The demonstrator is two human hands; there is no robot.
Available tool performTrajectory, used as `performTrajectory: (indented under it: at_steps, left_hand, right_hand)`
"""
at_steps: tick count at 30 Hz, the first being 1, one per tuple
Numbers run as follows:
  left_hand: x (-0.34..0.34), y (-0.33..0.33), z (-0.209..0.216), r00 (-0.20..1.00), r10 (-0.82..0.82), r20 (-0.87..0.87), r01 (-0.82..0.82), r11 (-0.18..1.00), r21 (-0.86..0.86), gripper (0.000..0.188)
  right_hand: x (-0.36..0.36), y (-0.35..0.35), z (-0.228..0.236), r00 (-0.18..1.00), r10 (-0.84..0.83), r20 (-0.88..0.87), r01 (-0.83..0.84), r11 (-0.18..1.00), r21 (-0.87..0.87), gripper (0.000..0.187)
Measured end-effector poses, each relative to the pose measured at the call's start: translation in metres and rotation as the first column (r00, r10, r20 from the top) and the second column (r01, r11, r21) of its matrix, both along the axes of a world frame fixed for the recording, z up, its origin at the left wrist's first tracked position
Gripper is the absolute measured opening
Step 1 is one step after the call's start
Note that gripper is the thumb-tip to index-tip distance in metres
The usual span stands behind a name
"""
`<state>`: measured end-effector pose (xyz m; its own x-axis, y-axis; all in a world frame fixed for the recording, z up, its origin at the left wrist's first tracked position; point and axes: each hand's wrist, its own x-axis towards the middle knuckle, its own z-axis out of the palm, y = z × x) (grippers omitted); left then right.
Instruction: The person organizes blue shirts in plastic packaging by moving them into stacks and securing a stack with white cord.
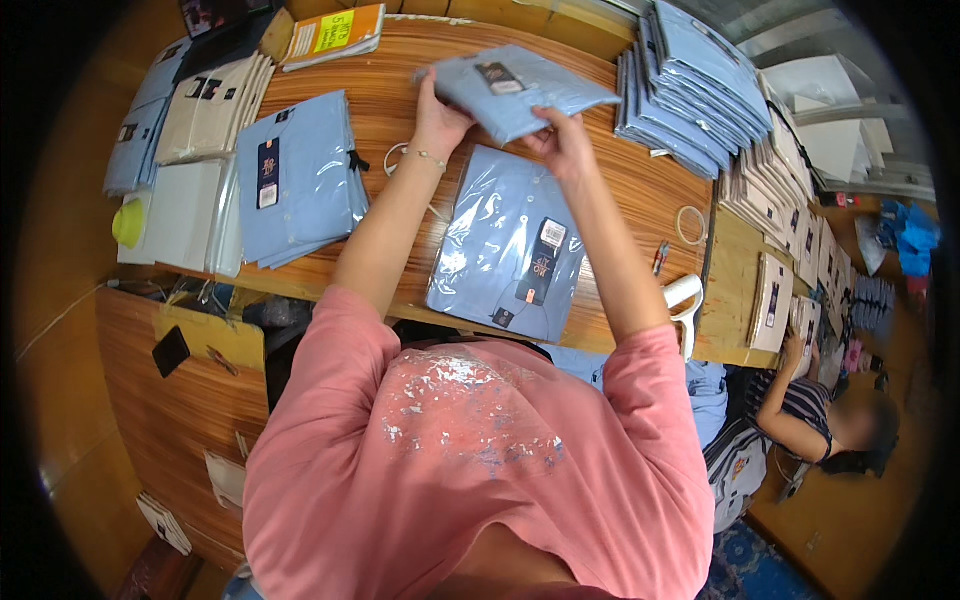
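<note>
A folded light-blue shirt in a clear plastic bag is held raised and tilted above the table, its dark tag facing up. My left hand grips its left end, with the fingers partly hidden beneath. At its near right edge my right hand pinches the bag. Directly below, nearer to me, another bagged blue shirt lies flat with its tag and buttons up. To the left rests a small pile of bagged blue shirts.
Tall stacks of bagged blue shirts and cream shirts line the right side. A white tape roller lies near the front edge by a pen. Cream bundles stand at left. A co-worker handles packages at far right.
</note>
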<state>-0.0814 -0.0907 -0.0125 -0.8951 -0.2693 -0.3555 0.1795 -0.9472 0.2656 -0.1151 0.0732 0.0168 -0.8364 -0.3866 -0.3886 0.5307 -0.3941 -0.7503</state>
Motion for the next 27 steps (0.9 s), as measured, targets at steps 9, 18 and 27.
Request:
performTrajectory:
  at_steps: [9,18,27]
  left_hand:
    - [0.064,0.012,0.029,0.821,-0.568,-0.047,0.561,0.820,-0.110,0.041]
    - [0.126,0.056,0.021,0.919,-0.327,0.221,0.347,0.406,-0.846,0.050]
    - [0.133,0.052,-0.044,0.947,-0.139,0.291,0.272,-0.139,-0.952,0.052]
  right_hand:
    - [0.072,0.111,0.029,0.998,-0.033,0.058,0.055,0.897,-0.438,0.066]
    - [0.113,0.126,0.002,0.934,-0.135,-0.330,0.256,0.899,0.356,0.044]
    - [0.120,0.124,-0.056,0.824,0.075,-0.562,0.400,0.626,0.670,0.052]
